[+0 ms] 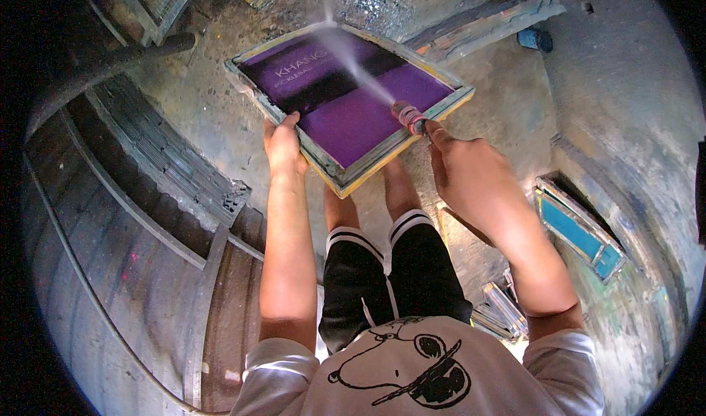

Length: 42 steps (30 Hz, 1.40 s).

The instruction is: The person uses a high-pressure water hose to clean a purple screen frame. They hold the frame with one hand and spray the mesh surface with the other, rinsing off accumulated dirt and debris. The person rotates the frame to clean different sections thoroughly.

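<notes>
A framed printing screen [353,122] with purple mesh and a pale, paint-worn frame is held tilted in front of me. My left hand [283,144] grips its left edge, the thumb resting on top of the frame. In my right hand [463,169] is a spray nozzle [409,117] with a reddish ribbed tip, held low over the screen's right side. A white jet of water [360,77] leaves the tip and runs across the mesh to the far edge. Pale lettering and a dark band show on the mesh. The nozzle's rear end is hidden by my fingers.
Wet concrete floor [500,85] lies under the screen. A wooden beam [485,26] and a dark blue cup-like container [535,39] are beyond it. Corrugated metal [110,269] with a hose [81,276] lines the left. A teal-meshed frame [573,228] leans at the right.
</notes>
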Tool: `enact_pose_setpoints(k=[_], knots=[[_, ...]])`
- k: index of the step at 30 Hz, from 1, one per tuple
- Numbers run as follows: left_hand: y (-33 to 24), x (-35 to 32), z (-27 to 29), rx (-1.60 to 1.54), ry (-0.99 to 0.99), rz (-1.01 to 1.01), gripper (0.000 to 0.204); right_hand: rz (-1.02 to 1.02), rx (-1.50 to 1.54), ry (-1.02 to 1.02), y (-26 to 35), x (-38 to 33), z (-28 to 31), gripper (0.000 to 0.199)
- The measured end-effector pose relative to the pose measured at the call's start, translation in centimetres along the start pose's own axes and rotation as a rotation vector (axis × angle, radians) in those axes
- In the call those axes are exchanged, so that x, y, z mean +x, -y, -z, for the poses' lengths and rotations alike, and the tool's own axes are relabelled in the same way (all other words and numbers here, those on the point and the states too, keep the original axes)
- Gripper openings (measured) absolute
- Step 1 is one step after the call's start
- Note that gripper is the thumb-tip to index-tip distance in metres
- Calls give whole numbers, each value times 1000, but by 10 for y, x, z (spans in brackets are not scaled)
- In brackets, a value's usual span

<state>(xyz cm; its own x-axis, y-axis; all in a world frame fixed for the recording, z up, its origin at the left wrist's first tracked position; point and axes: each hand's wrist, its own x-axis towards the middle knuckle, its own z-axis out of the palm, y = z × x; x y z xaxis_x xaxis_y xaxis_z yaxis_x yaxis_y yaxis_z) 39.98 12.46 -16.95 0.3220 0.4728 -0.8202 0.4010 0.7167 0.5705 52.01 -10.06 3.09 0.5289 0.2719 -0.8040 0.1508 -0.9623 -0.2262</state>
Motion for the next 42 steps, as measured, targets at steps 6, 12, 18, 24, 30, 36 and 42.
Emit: enact_pose_setpoints(k=[6, 12, 18, 24, 30, 36, 42], knots=[[-9, -2, -4, -3, -26, 3, 45, -2, -124, -33, 15, 25, 13, 36], [-34, 7, -32, 22, -25, -7, 25, -19, -85, -26, 33, 94, -15, 34], [-43, 18, -40, 68, -24, -73, 28, 27, -88, -27, 48, 142, -21, 35], [-55, 17, -67, 2, -46, -88, 43, -9, -99, -48, 51, 173, -23, 37], [-56, 37, -69, 64, -57, -95, 45, -2, -99, -26, 60, 182, -18, 35], [-57, 38, -75, 111, -72, -100, 44, -23, -96, -43, 55, 200, -22, 34], [-59, 31, -73, 117, -90, -132, 38, -20, -70, -23, 59, 198, -22, 34]])
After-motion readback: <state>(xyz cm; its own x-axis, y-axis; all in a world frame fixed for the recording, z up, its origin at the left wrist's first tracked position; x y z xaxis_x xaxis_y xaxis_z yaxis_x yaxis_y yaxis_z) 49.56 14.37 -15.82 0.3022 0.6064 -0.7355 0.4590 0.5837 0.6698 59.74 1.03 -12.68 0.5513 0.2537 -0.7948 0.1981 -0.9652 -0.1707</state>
